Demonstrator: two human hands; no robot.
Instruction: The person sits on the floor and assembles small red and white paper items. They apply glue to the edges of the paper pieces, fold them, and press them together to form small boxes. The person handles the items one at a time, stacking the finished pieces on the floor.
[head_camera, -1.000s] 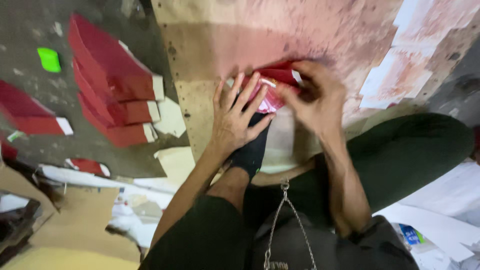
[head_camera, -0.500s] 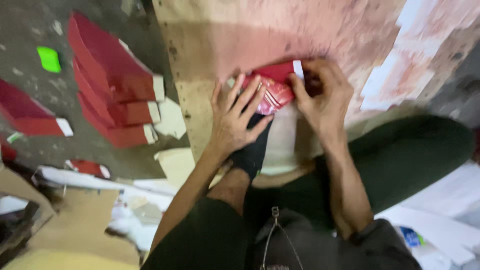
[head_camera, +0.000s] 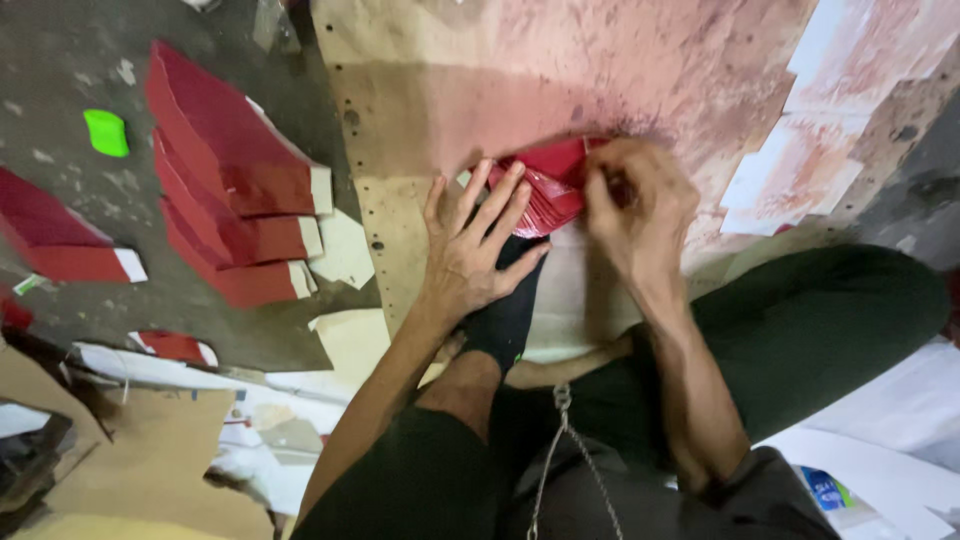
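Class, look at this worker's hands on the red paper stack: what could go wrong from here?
1. The left hand presses only one side of the red paper stack, so sheets might slip out of line.
2. The right hand covers the stack's far edge, possibly creasing it.
3. The stained board might mark the paper.

right hand (head_camera: 640, 205) hides part of the red packet (head_camera: 545, 190).

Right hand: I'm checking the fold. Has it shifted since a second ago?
Yes. The right hand has slid up the red paper stack, farther from the black sock.

Red glossy paper stack (head_camera: 545, 190), flat, on stained board (head_camera: 560, 70)
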